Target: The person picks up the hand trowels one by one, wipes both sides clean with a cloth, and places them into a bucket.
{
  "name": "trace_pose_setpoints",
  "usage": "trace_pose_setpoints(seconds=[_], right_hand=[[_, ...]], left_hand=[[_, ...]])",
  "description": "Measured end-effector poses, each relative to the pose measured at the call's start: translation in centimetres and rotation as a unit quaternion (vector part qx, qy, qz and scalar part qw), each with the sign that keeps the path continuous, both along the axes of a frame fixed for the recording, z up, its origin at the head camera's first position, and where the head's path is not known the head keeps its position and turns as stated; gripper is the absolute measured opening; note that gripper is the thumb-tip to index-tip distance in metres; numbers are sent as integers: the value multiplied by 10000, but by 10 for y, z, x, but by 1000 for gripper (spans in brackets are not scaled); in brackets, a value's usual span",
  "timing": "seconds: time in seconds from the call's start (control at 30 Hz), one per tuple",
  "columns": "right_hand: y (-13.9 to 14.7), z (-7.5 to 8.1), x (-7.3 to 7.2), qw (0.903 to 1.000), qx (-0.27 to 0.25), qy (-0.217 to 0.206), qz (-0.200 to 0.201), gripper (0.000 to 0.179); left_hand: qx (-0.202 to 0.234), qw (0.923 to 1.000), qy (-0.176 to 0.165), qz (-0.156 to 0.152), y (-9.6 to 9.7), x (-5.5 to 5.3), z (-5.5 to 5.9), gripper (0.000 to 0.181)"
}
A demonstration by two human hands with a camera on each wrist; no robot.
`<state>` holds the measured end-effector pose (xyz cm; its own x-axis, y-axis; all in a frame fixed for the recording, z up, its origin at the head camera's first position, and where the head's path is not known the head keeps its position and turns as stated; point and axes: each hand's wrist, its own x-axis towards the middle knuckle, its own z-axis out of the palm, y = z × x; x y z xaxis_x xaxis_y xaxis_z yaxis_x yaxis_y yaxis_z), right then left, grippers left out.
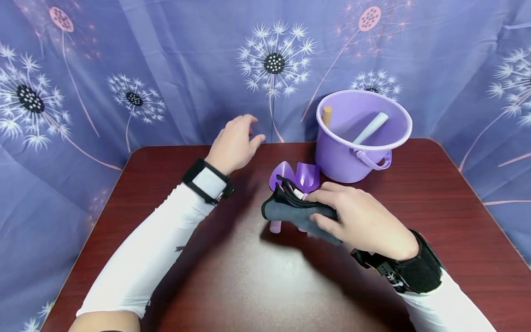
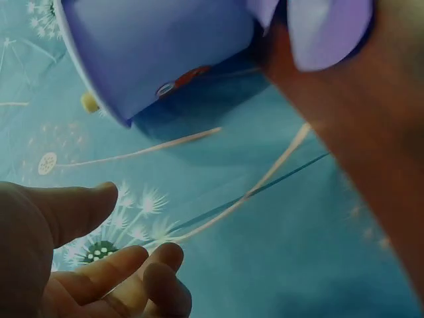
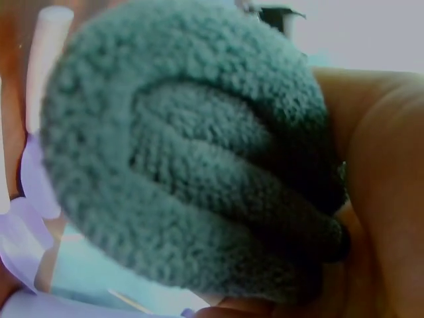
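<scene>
My right hand (image 1: 365,216) grips a folded grey cloth (image 1: 290,213) with black edging, thumb on the near side and fingers behind. In the right wrist view the thick, fuzzy folds of the cloth (image 3: 179,172) fill the middle. Beneath and behind it, two small purple shovels (image 1: 283,174) lie side by side on the table, their handles partly covered by the cloth. Over the table's back edge my left hand (image 1: 234,145) hangs with loosely bent fingers, holding nothing. In the left wrist view its thumb and fingers (image 2: 86,215) are apart.
A purple bucket (image 1: 346,161) stands at the back right, its handle hanging on the near side. Inside it lean a light blue stick-like handle (image 1: 371,127) and a tan one (image 1: 327,115). The dark red table (image 1: 257,281) backs onto a blue dandelion-print curtain (image 1: 186,69).
</scene>
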<state>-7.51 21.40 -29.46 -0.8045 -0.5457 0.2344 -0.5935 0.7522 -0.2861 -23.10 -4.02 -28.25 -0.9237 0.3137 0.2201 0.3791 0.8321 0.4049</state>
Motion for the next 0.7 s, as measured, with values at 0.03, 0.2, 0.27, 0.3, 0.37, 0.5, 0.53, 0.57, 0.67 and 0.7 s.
trace_pose_setpoints(seconds=[0.03,0.2,0.27,0.3,0.37,0.5,0.53,0.57,0.67,0.7], right_hand=[[1,1,-1,10000,-27,16,-31,24],[5,4,-4,9990,-333,264,-168,24],[5,5,-6,9978,-449,370,-309,24],[6,6,-6,9971,-502,425,-385,23],[7,7,-7,9954,-612,476,-557,22],[7,9,-8,9919,-828,510,-815,20],[7,9,-8,9913,-861,501,-859,19],[7,9,-8,9909,-883,492,-894,19],[7,9,-8,9902,-899,470,-964,18],[6,9,-8,9901,-901,465,-969,18]], left_hand=[[62,10000,-9,-4,-4,5,-6,46],[318,9994,-143,-49,-15,32,-35,44],[410,9988,-257,-90,-16,43,-46,44],[429,9985,-321,-108,-16,49,-51,43],[449,9979,-446,-165,-14,60,-61,43],[317,9968,-710,-174,-6,80,-79,47],[263,9964,-787,-167,-3,84,-84,48],[224,9958,-871,-157,-1,88,-89,50],[174,9933,-1139,-125,7,96,-102,53],[201,9922,-1225,-137,10,98,-106,54]])
